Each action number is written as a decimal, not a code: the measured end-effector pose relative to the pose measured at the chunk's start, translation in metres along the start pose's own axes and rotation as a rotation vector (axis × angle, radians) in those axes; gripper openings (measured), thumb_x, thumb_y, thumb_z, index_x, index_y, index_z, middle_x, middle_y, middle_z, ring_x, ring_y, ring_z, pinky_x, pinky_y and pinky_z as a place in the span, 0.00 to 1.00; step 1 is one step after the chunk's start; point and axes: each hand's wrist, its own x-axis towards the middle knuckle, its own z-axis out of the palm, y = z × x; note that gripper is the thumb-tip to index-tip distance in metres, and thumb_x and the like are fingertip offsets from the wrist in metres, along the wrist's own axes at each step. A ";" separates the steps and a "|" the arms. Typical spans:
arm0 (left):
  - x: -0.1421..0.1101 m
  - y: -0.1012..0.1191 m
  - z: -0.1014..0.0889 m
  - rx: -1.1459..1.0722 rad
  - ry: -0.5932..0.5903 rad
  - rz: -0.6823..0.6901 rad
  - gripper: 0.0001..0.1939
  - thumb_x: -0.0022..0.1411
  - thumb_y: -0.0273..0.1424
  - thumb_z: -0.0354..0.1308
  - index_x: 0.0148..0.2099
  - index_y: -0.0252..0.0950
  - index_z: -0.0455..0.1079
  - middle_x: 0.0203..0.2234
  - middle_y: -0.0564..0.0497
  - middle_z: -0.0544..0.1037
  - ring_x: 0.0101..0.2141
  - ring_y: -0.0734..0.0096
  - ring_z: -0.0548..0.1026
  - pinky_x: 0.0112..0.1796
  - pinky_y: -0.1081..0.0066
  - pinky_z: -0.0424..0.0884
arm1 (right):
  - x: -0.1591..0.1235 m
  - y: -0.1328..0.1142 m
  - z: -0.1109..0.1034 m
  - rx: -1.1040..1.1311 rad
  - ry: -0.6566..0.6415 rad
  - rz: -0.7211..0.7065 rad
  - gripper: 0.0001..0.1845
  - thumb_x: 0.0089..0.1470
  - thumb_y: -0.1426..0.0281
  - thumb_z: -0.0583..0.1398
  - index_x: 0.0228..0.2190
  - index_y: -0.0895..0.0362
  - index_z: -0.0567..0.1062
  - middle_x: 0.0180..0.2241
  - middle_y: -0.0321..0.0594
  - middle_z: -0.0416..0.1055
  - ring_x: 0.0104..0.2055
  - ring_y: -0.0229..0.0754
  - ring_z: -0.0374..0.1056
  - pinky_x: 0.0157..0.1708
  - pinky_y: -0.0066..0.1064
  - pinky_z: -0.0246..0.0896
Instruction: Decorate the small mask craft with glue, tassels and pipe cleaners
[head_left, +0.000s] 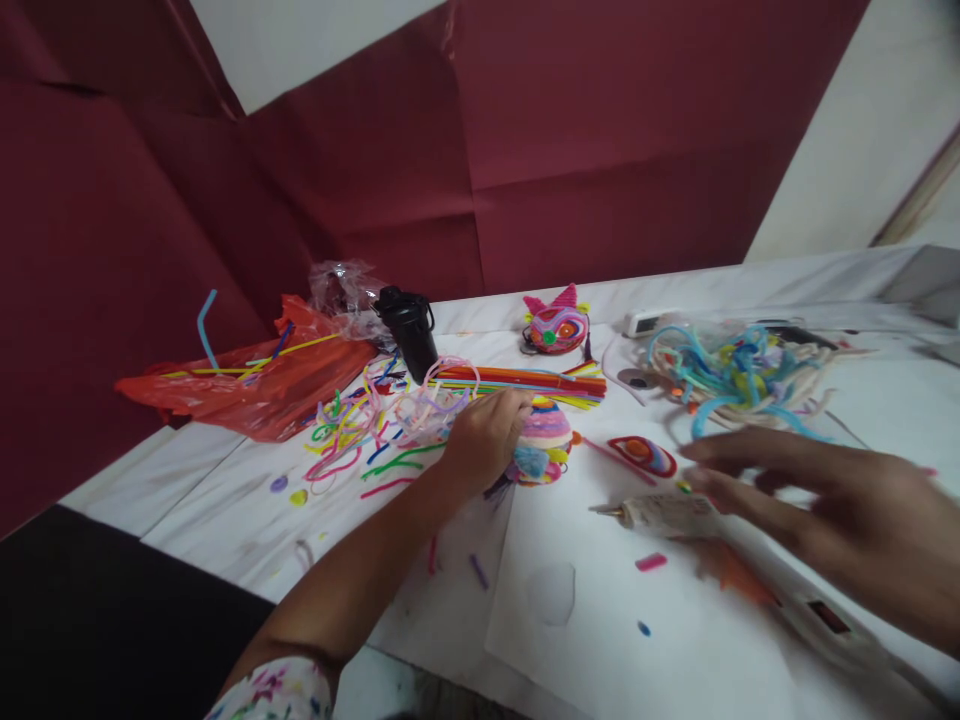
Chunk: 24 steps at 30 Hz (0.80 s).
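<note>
My left hand [484,440] grips a round, multicoloured pipe-cleaner figure [546,440] that rests on the white table [712,640]. My right hand [832,510], blurred, hovers flat with fingers spread just above a white glue gun [667,513] lying on the table. A small red, orange and blue coiled piece [643,453] lies between the figure and my right hand. A short pink scrap [651,562] lies below the glue gun.
A bundle of straight pipe cleaners [525,383], loose curled ones [375,425], a black cup [409,328], a red plastic bag [247,385], a finished pink cat-eared figure [556,322], and a tangle of blue and cream pipe cleaners [739,375] fill the back. A dark red backdrop stands behind.
</note>
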 end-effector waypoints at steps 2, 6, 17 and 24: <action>0.000 0.000 0.001 0.026 0.015 0.016 0.13 0.72 0.33 0.40 0.42 0.37 0.66 0.37 0.47 0.79 0.41 0.69 0.78 0.43 0.70 0.73 | 0.021 -0.033 0.021 0.114 -0.071 -0.153 0.19 0.52 0.51 0.57 0.32 0.51 0.79 0.33 0.42 0.77 0.33 0.50 0.71 0.31 0.36 0.63; 0.001 0.000 0.002 0.082 0.052 0.053 0.15 0.72 0.32 0.39 0.39 0.36 0.66 0.32 0.48 0.79 0.35 0.70 0.78 0.39 0.71 0.73 | 0.058 -0.062 0.064 0.158 -0.104 -0.274 0.17 0.55 0.55 0.56 0.30 0.54 0.77 0.32 0.40 0.76 0.31 0.45 0.69 0.30 0.33 0.59; 0.000 -0.004 0.003 0.041 -0.007 0.005 0.14 0.72 0.32 0.40 0.42 0.35 0.66 0.35 0.47 0.79 0.37 0.68 0.78 0.39 0.69 0.73 | 0.081 -0.055 0.081 0.261 -0.180 -0.227 0.16 0.51 0.57 0.56 0.25 0.55 0.75 0.23 0.37 0.73 0.25 0.42 0.65 0.26 0.32 0.56; 0.000 -0.001 -0.002 0.021 -0.033 -0.083 0.14 0.71 0.33 0.41 0.49 0.36 0.66 0.40 0.47 0.80 0.40 0.69 0.78 0.41 0.71 0.73 | 0.084 -0.066 0.061 0.638 0.007 -0.052 0.09 0.42 0.62 0.63 0.23 0.55 0.75 0.28 0.38 0.74 0.34 0.44 0.70 0.35 0.33 0.64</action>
